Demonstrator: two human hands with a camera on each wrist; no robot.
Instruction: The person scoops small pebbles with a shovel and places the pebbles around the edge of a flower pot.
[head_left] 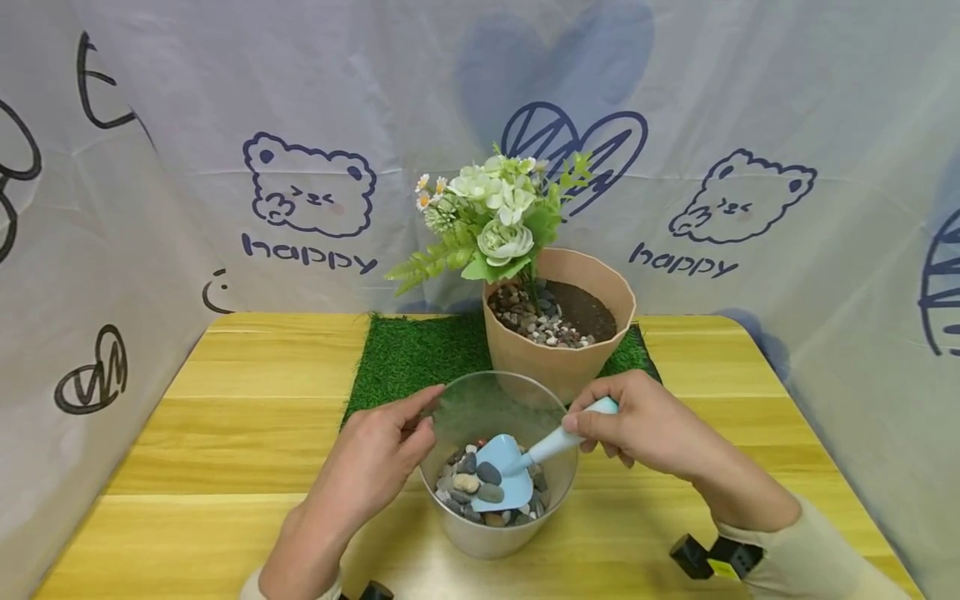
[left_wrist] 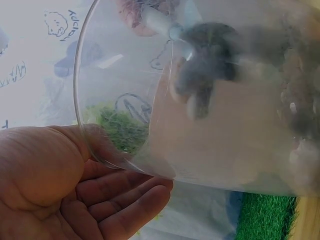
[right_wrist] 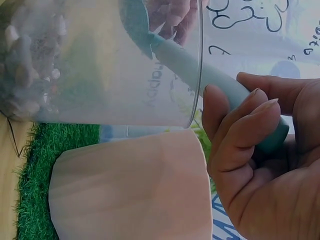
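Observation:
A clear bucket (head_left: 498, 542) with pebbles (head_left: 450, 483) in its bottom stands at the front of the table. My left hand (head_left: 382, 446) touches its left side near the rim, fingers loosely extended along the outside, as the left wrist view (left_wrist: 120, 195) also shows. With curled fingers, my right hand (head_left: 633, 421) grips the handle of a light blue scoop (head_left: 551, 446) over the bucket's right rim. The scoop's blade is tilted inside the bucket, above the pebble layer. Several larger stones (head_left: 489, 473) lie on the blade.
Just behind the bucket, a peach flowerpot (head_left: 547, 367) holds soil, pebbles and white-green flowers (head_left: 502, 217). It stands on a green turf mat (head_left: 420, 350) on the wooden table (head_left: 247, 400). A printed cloth (head_left: 420, 92) hangs behind the table's far edge.

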